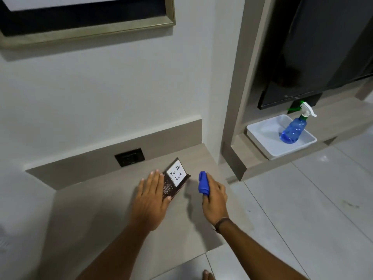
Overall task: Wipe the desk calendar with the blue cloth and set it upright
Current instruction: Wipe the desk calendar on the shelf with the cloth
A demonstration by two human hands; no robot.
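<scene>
Centre of frame: a dark brown desk calendar with a white "To Do List" card lies on the beige wooden ledge. The left hand rests flat with fingers spread over its left portion. Just right of it, apart from the calendar, the right hand is clenched around a bunched blue cloth. Right of frame: a blue spray bottle stands in a white plastic tray
</scene>
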